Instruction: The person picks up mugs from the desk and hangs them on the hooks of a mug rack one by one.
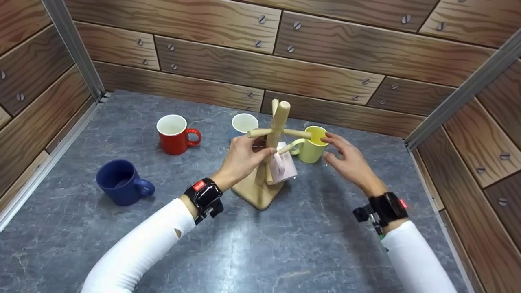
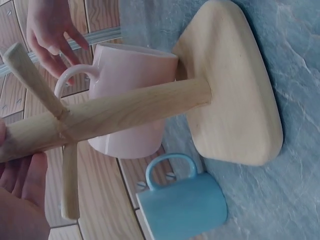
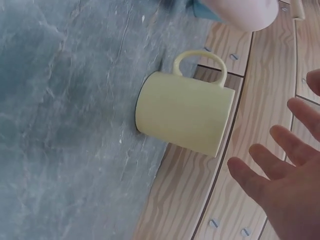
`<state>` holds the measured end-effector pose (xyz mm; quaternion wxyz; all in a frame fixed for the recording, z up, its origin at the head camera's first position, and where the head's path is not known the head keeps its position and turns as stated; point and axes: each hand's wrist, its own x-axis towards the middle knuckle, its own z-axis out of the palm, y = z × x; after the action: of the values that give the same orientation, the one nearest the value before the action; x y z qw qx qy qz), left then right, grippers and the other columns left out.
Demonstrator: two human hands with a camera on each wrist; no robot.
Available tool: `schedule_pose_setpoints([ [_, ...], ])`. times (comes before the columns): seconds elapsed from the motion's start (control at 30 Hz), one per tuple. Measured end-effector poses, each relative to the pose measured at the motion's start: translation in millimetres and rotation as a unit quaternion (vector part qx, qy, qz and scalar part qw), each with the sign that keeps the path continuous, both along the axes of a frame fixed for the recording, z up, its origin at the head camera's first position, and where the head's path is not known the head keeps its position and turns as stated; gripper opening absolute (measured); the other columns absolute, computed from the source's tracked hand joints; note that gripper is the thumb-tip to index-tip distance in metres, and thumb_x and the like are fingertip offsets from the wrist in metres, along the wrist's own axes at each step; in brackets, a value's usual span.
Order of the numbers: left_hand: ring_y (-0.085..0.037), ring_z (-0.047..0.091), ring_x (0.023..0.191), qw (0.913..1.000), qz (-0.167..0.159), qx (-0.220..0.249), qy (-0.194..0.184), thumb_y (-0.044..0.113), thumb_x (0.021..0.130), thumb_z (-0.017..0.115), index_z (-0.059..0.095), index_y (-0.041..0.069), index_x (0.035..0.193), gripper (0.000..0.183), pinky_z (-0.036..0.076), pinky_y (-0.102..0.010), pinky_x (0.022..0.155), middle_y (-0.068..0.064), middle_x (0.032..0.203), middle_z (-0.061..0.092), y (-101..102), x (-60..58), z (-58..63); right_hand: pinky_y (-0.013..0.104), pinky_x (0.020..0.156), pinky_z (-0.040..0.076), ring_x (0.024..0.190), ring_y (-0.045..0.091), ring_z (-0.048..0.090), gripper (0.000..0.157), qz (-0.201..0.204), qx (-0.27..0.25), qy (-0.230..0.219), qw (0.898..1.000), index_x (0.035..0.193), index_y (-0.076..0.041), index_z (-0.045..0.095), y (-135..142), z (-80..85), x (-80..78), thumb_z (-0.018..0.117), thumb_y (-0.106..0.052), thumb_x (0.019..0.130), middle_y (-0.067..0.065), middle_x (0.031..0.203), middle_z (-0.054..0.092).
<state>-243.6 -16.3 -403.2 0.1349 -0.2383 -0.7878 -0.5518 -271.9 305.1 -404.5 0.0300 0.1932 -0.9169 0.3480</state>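
Observation:
A wooden mug tree [image 1: 281, 118] stands on the table, and my left hand [image 1: 242, 156] grips its upright post. In the left wrist view, the fingers of that hand [image 2: 22, 195] curl round the post beside the pegs. A pink mug [image 2: 130, 85] hangs by its handle on the tree's right side, low near the base [image 2: 235, 90]. My right hand [image 1: 346, 158] is spread at the rim of a yellow mug [image 1: 311, 150], which stands upright on the table. In the right wrist view, the fingers appear apart from the yellow mug [image 3: 185, 110].
A blue-grey mug [image 2: 185, 205] with a white inside stands behind the tree. To the left are a red mug [image 1: 174, 140] and a dark blue mug [image 1: 122, 187], both upright. Wood-patterned walls [image 1: 211, 57] enclose the grey table [image 1: 252, 252] at the back and sides.

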Motion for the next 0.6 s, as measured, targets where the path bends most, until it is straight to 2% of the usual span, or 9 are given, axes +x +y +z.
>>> schedule_pose_setpoints([
  [0.07,-0.028,0.071,0.112,0.9999,-0.014,-0.005,-0.004,0.011,0.092,0.078,0.066,0.004,0.135,0.045,0.057,-0.03,0.093,-0.017,0.127,0.07,-3,0.9,-0.7,0.06,0.118,0.031,0.149,0.041,0.035,0.051,-0.005,0.03,0.015,0.999,0.148,-0.001,0.053,-3,0.3,-6.6,0.061,-0.013,0.099,0.019,0.162,0.039],
  [0.2,-0.026,0.068,0.112,0.9984,-0.03,-0.047,0.011,0.022,0.096,0.075,0.055,0.009,0.148,0.057,0.054,-0.041,0.098,-0.011,0.15,0.056,-19,2.3,-4.6,0.061,0.12,0.025,0.15,0.042,0.032,0.064,-0.008,0.09,0.025,0.996,0.155,-0.004,0.045,-8,2.7,-19.9,0.066,-0.02,0.097,0.019,0.165,0.033],
  [0.33,-0.029,0.055,0.133,0.9928,-0.014,-0.104,0.057,0.031,0.099,0.071,0.042,0.009,0.157,0.068,0.041,-0.05,0.113,-0.011,0.161,0.042,-45,2.1,-10.9,0.066,0.12,0.017,0.154,0.045,0.019,0.078,-0.001,0.144,-0.011,0.989,0.162,-0.01,0.034,-11,7.6,-31.8,0.069,-0.033,0.097,0.017,0.17,0.02],
  [0.43,-0.033,0.042,0.146,0.9814,0.01,-0.158,0.109,0.032,0.099,0.07,0.042,0.005,0.156,0.069,0.031,-0.053,0.119,-0.016,0.16,0.042,-66,0.2,-15.6,0.069,0.12,0.01,0.156,0.046,0.007,0.086,0.004,0.175,-0.044,0.984,0.165,-0.016,0.027,-12,10.0,-41.1,0.072,-0.04,0.095,0.015,0.172,0.012],
  [0.53,-0.036,0.043,0.144,0.9655,0.033,-0.213,0.145,0.03,0.098,0.071,0.045,0.002,0.153,0.067,0.032,-0.055,0.119,-0.02,0.158,0.042,-84,-2.1,-20.6,0.071,0.119,0.006,0.156,0.047,0.0,0.094,0.005,0.197,-0.065,0.978,0.166,-0.019,0.024,-12,9.5,-50.9,0.076,-0.042,0.092,0.015,0.173,0.006],
  [0.6,-0.038,0.044,0.143,0.9566,0.048,-0.246,0.149,0.029,0.097,0.072,0.046,0.001,0.152,0.067,0.033,-0.057,0.118,-0.022,0.158,0.041,-94,-3.3,-24.6,0.072,0.118,0.005,0.155,0.048,-0.001,0.097,0.004,0.208,-0.07,0.976,0.166,-0.019,0.023,-14,8.0,-56.8,0.078,-0.042,0.09,0.016,0.173,0.006],
])
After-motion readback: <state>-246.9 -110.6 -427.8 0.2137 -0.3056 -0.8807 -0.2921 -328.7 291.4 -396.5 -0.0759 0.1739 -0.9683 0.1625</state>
